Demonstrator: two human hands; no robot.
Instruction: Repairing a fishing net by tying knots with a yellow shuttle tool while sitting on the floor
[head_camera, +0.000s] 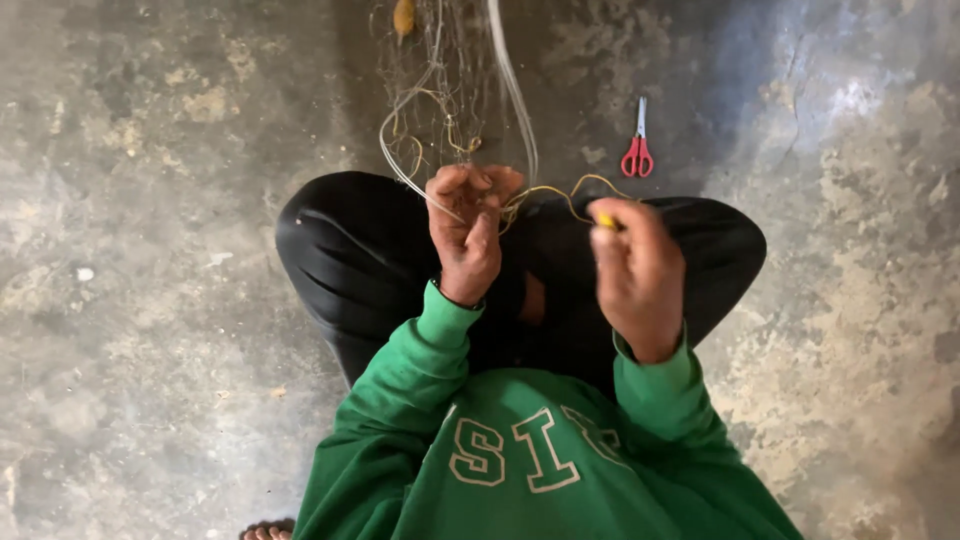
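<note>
netting work is in hand here: a person in a green sweatshirt sits cross-legged on a stained grey concrete floor (150, 250), both hands raised over the knees. the left hand (466, 232) is closed in a fist-like grip around a bunch of thin pale fishing-net mesh (435, 90), which runs up and away from the knuckles toward the top of the view, where a small yellow oval float (404, 17) hangs in it. the right hand (638, 270) is pinched tight on a small yellow netting tool (606, 219), only its tip showing past the fingers. a loose yellow twine (560, 192) arcs between the two hands, slack rather than taut. judging by this, the step looks like tying or mending a mesh, with the twine mid-pass and the knot not yet drawn down. the next move would seem to call for the left hand keeping the mesh steady and stretched while the right carries the tool through a loop and takes up the slack without snagging neighbouring strands. a pair of red-handled scissors (637, 148) lies closed on the floor, just beyond the right knee, well apart from both hands.
</note>
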